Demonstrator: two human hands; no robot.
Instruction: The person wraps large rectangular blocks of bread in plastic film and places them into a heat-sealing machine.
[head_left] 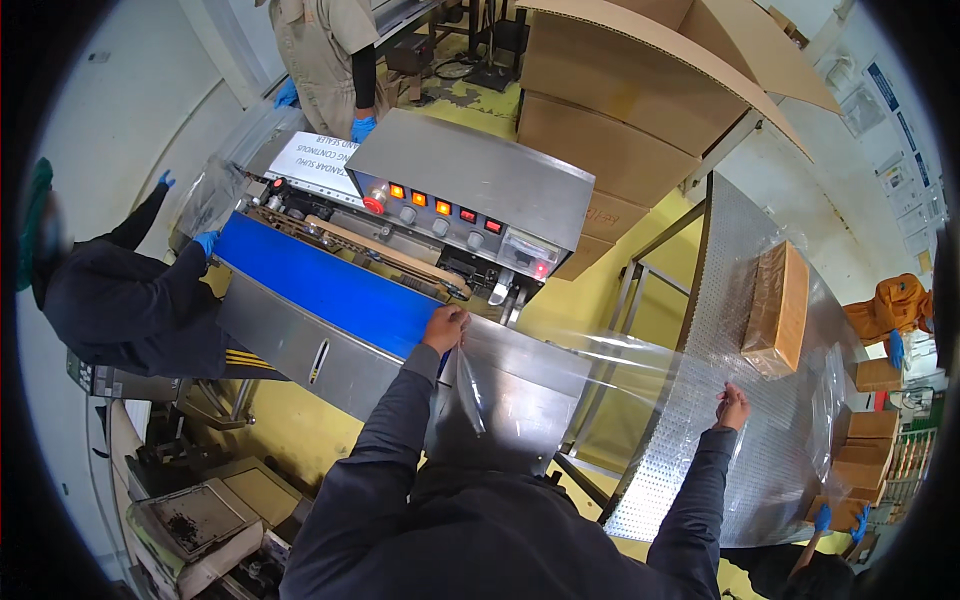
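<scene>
A sheet of clear plastic film (625, 365), perhaps a bag, stretches between my two hands. My left hand (445, 328) pinches its left end beside the near end of a blue conveyor belt (315, 285), above a steel plate. A loose fold of the film hangs under that hand. Over the perforated metal table (690, 440), my right hand (733, 408) has its fingers closed at the film's right end. Behind the belt stands a steel band sealer (470, 175) with lit switches, knobs and a red button. A cardboard box (778, 308) lies on the perforated table beyond my right hand.
Large cardboard cartons (610, 130) are stacked behind the sealer. At the left a person (140, 300) in dark clothes reaches toward the belt; another (325, 60) stands behind. More people and small boxes (865, 450) are at the right. More clear film (825, 420) lies on the table.
</scene>
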